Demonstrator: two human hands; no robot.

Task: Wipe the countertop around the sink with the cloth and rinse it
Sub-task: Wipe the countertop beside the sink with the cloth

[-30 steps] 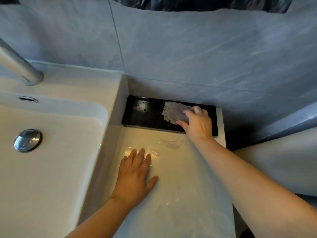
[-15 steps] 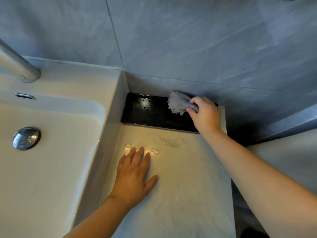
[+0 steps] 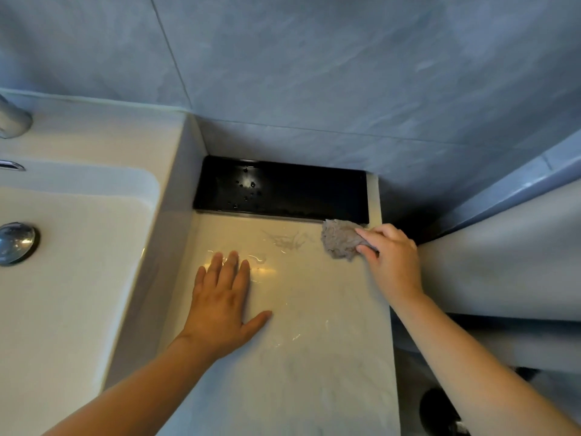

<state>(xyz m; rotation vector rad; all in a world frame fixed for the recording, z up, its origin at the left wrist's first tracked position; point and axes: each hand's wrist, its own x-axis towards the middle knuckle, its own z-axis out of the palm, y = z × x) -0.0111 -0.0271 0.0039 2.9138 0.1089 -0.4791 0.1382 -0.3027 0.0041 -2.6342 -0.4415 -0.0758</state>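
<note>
The crumpled grey cloth [image 3: 339, 239] now lies on the countertop [image 3: 298, 357], just in front of the black tray [image 3: 283, 190] it was wiping half a second ago. The right hand [image 3: 391, 259] pinches it with curled fingers. The left hand [image 3: 220, 306] stays flat, fingers straight, beside the sink [image 3: 78, 278].

A black tray [image 3: 283, 190] is lying flat against the blue-gray wall tiles [image 3: 314, 73]. Little drops [image 3: 248, 184] are sitting on its left part. A shiny tap [image 3: 12, 121] is poking in at the far left edge.
</note>
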